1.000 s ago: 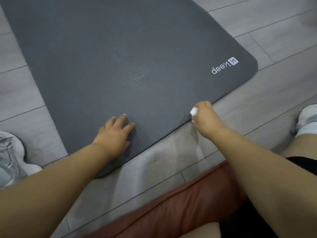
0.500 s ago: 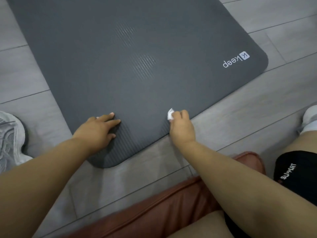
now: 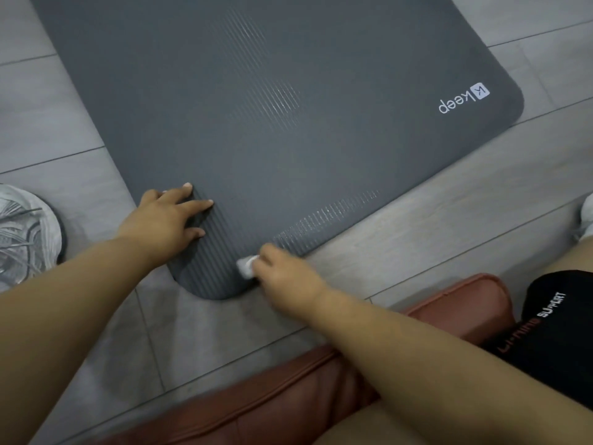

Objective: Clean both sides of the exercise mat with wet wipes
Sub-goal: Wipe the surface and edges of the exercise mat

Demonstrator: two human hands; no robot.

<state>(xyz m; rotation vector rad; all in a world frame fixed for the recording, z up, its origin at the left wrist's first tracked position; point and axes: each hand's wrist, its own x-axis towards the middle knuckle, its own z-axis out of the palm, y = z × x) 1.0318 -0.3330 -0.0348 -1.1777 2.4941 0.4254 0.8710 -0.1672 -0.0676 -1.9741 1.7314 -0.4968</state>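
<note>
A dark grey ribbed exercise mat (image 3: 256,101) lies flat on the floor, its white "keep" logo at the right corner. My left hand (image 3: 163,218) rests flat on the mat near its near-left corner, fingers spread. My right hand (image 3: 282,274) grips a crumpled white wet wipe (image 3: 245,266) and presses it on the mat's near edge, close to the rounded corner. A shiny damp streak runs along the near edge to the right of the wipe.
Grey wood-look floor tiles (image 3: 449,200) surround the mat. A grey-white sneaker (image 3: 25,232) sits at the left, another shoe (image 3: 587,220) at the right edge. A brown leather cushion (image 3: 288,390) lies under my arms beside black shorts (image 3: 545,316).
My right hand has slid the wipe leftward along the mat's near edge toward the rounded corner, leaving a damp streak. My left hand stayed pressed on the mat.
</note>
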